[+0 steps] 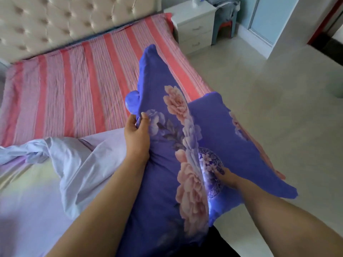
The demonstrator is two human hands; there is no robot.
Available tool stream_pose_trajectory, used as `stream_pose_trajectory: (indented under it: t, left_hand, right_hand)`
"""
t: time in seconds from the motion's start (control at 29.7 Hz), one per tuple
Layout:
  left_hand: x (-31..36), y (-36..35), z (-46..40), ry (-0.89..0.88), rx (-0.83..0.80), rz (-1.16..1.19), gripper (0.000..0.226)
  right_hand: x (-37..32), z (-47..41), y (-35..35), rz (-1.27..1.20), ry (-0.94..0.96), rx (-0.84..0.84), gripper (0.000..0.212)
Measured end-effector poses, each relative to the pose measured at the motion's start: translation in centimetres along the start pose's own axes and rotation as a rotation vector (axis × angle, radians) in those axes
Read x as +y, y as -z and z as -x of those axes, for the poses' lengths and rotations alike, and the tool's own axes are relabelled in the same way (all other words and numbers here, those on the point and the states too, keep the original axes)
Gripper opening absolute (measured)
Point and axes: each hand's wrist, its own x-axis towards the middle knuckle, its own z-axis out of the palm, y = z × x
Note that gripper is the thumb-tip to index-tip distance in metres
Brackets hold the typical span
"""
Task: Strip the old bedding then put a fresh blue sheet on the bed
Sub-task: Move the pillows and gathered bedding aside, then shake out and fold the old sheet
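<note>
1. Left hand (pixel 137 133): grip pinched tight on the edge of a blue flowered pillow (pixel 163 145), held up over the bed's near right corner.
2. Right hand (pixel 225 176): fingers pressed into a second blue flowered pillow (pixel 239 145), mostly hidden between the two; cannot tell its grip.
3. Pillows touch, tilted on edge.
4. Bed (pixel 65 86) carries a pink striped sheet (pixel 78 71), flat.
5. Pale lilac cover (pixel 55 173) bunched at the bed's near end.
6. White nightstand (pixel 194 25) beside the headboard (pixel 55 21).
</note>
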Motion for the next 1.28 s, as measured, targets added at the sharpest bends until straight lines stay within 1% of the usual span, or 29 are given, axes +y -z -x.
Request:
stream_pose_trajectory:
  t: [0.07,0.1,0.13,0.17,0.2,0.24,0.27,0.3,0.34,0.37,0.4,0.47,0.51,0.54,0.57,0.61,0.64,0.67,0.74,0.78,0.84,0.91,0.98,1.04,1.11,1.18,1.21,1.25,1.28]
  left_hand:
    - [1.3,-0.5,-0.8,0.108,-0.013,0.223,0.019]
    - [1.4,-0.7,-1.4,0.167,-0.020,0.310,0.024]
    - [1.2,-0.8,-1.9,0.212,-0.017,0.380,0.030]
    - [0.6,-0.8,-2.3,0.238,0.009,0.413,0.032]
    - [-0.3,-0.8,-2.5,0.260,0.039,0.438,0.030]
    - [-1.6,-0.9,-2.4,0.255,0.083,0.404,0.027]
    - [-3.2,-0.8,-2.3,0.234,0.118,0.302,0.023]
    - [-4.8,-0.9,-1.9,0.209,0.117,0.127,0.020]
    - [-7.1,-0.9,-1.7,0.201,0.070,-0.063,0.016]
    - [-9.4,-0.8,-1.3,0.232,-0.056,-0.253,0.013]
    - [-11.7,-0.7,-0.8,0.288,-0.223,-0.425,0.017]
    - [-15.6,0.1,0.8,0.415,-0.573,-0.676,0.044]
    - [-16.6,0.4,1.8,0.479,-0.679,-0.705,0.050]
    - [-17.3,0.7,2.6,0.550,-0.727,-0.668,0.050]
    - [-17.8,1.0,3.2,0.593,-0.730,-0.611,0.047]
    - [-18.5,1.3,3.4,0.609,-0.710,-0.569,0.044]
    - [-18.9,1.8,3.4,0.616,-0.679,-0.568,0.042]
    - [-19.5,2.7,3.2,0.625,-0.652,-0.601,0.043]
    - [-21.4,5.6,2.2,0.618,-0.637,-0.817,0.048]
    - [-22.2,7.3,1.7,0.583,-0.664,-0.984,0.052]
    - [-23.8,10.8,1.0,0.494,-0.726,-1.254,0.064]
    - [-25.9,14.0,0.2,0.472,-0.791,-1.353,0.087]
    - [-28.6,17.0,-0.8,0.464,-0.907,-1.425,0.102]
    - [-30.9,19.1,-1.5,0.403,-1.018,-1.496,0.102]
    - [-32.8,20.5,-2.5,0.316,-1.071,-1.545,0.093]
    - [-34.3,21.0,-3.4,0.235,-1.084,-1.563,0.086]
    - [-35.0,21.0,-3.9,0.201,-1.099,-1.556,0.084]
    - [-35.6,20.9,-4.5,0.170,-1.127,-1.537,0.082]
    - [-36.3,20.6,-5.0,0.137,-1.171,-1.512,0.079]
  right_hand:
    - [0.2,-1.0,0.9,-0.114,-0.115,-0.055,0.099]
    - [-1.1,-0.1,1.5,-0.196,-0.210,-0.112,0.097]
    - [-2.3,0.5,2.3,-0.308,-0.218,-0.174,0.095]
    - [-3.8,1.2,3.2,-0.393,-0.168,-0.235,0.083]
    - [-5.3,1.5,4.2,-0.412,-0.103,-0.208,0.068]
    - [-6.4,1.7,5.2,-0.461,-0.059,-0.134,0.056]
    - [-7.6,1.7,6.4,-0.498,-0.038,-0.041,0.053]
    - [-8.3,1.6,7.8,-0.456,-0.006,0.032,0.062]
    - [-8.2,0.7,9.2,-0.348,0.019,0.148,0.083]
    - [-7.5,-0.8,10.4,-0.203,0.058,0.284,0.101]
    - [-7.0,-1.8,11.2,-0.031,0.069,0.414,0.105]
    - [-6.6,-2.5,10.8,0.257,0.050,0.667,0.072]
    - [-7.8,-1.6,9.4,0.390,0.142,0.788,0.056]
    - [-8.7,-1.3,7.5,0.508,0.291,0.842,0.050]
    - [-9.4,-1.2,5.1,0.630,0.433,0.792,0.055]
    - [-9.9,-1.0,2.5,0.759,0.463,0.637,0.067]
    - [-10.2,-1.0,0.0,0.880,0.399,0.462,0.078]
    - [-10.0,-1.2,-2.1,0.982,0.274,0.304,0.086]
    - [-9.2,-2.3,-5.8,1.069,0.100,0.147,0.092]
    - [-8.9,-2.7,-6.9,1.078,0.064,0.159,0.088]
    - [-8.7,-2.7,-8.7,1.106,0.023,0.276,0.072]
    - [-9.0,-3.1,-10.7,1.115,-0.016,0.369,0.063]
    - [-9.1,-3.4,-13.6,1.084,0.021,0.504,0.060]
    - [-8.6,-3.3,-16.4,1.036,0.128,0.664,0.056]
    - [-8.3,-3.2,-19.7,0.923,0.205,0.748,0.055]
    - [-7.8,-3.3,-22.9,0.817,0.251,0.732,0.051]
    - [-7.6,-3.3,-24.5,0.753,0.250,0.675,0.045]
    - [-7.5,-3.3,-25.8,0.653,0.220,0.586,0.043]
    - [-7.5,-3.1,-27.1,0.505,0.145,0.440,0.046]
